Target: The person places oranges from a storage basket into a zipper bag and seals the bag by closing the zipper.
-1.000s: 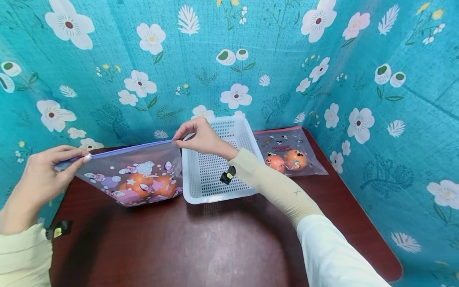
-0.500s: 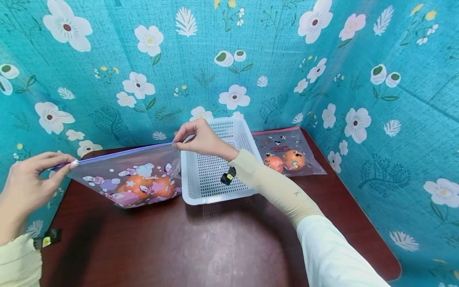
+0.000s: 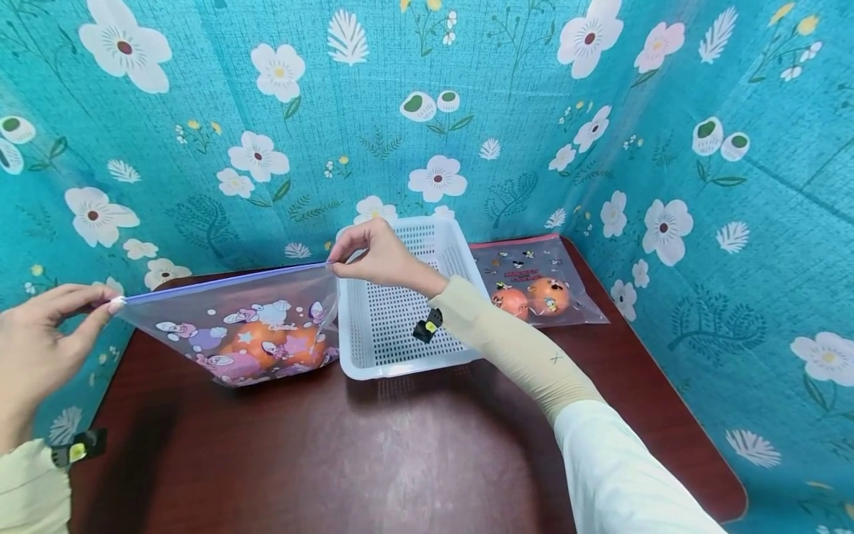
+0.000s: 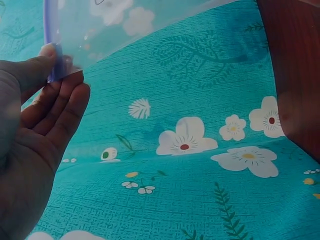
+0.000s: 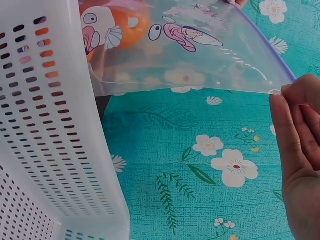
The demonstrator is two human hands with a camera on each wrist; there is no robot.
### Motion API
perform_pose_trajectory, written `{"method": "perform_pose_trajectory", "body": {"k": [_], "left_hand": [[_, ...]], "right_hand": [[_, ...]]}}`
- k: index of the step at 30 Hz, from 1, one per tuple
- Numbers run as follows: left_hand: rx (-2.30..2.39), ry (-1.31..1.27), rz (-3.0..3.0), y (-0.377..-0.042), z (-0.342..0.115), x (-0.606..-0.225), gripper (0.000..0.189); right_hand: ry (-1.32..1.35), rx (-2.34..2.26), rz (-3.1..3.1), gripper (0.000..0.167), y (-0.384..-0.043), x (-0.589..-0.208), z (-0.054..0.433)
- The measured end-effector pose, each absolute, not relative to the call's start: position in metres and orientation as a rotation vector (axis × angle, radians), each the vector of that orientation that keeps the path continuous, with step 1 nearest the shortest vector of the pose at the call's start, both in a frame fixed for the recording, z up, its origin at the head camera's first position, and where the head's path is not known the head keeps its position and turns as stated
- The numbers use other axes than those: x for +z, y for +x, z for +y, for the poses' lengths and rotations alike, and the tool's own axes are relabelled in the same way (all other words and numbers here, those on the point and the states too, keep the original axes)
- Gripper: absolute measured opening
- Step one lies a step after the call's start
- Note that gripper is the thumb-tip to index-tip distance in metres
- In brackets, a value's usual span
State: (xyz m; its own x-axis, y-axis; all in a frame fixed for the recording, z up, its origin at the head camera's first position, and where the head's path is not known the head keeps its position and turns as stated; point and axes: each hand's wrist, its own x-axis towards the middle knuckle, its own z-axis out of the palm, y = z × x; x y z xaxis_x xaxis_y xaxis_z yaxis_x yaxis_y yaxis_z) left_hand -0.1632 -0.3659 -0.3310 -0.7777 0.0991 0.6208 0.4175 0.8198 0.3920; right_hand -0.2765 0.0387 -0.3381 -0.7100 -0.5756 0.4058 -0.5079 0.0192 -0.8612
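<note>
A clear zip bag (image 3: 220, 319) printed with pink and purple figures stands tilted on the table, orange round fruits (image 3: 267, 345) inside it. Thumb and fingers of my left hand (image 3: 50, 341) pinch the left end of its purple zip strip (image 3: 220, 282). The right hand (image 3: 376, 256) pinches the strip's other end, just over the white basket's left rim. In the left wrist view, the left hand (image 4: 40, 110) grips the strip's corner between thumb and fingertips. The right wrist view has the right hand (image 5: 302, 135) holding the opposite corner, with the strip drawn straight.
A white perforated plastic basket (image 3: 414, 363) stands beside the bag, under my right forearm. Right of it a second zip bag (image 3: 527, 271) with a red strip lies flat, orange fruits (image 3: 548, 295) inside. Flowered teal cloth (image 3: 373, 111) hangs behind the dark red table (image 3: 414, 452).
My left hand has slid left along the purple strip to its end, and the strip now looks straight. The right hand has stayed nearly in place.
</note>
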Motion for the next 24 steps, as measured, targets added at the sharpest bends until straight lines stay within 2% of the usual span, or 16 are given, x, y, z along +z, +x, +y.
{"method": "perform_pose_trajectory", "body": {"k": [7, 14, 24], "left_hand": [[-0.827, -0.182, -2.432, -0.163, -0.364, -0.342, 0.022], [-1.348, 0.094, -2.293, -0.165, -0.362, -0.362, 0.034], [-1.393, 0.024, -2.133, -0.171, -0.357, -0.379, 0.027]], "right_hand": [[-1.182, -1.822, 2.202, 0.006, -0.276, -0.339, 0.038], [-1.116, -1.785, 2.246, 0.006, -0.278, -0.344, 0.039], [-1.129, -1.703, 2.317, 0.007, -0.278, -0.345, 0.038]]}}
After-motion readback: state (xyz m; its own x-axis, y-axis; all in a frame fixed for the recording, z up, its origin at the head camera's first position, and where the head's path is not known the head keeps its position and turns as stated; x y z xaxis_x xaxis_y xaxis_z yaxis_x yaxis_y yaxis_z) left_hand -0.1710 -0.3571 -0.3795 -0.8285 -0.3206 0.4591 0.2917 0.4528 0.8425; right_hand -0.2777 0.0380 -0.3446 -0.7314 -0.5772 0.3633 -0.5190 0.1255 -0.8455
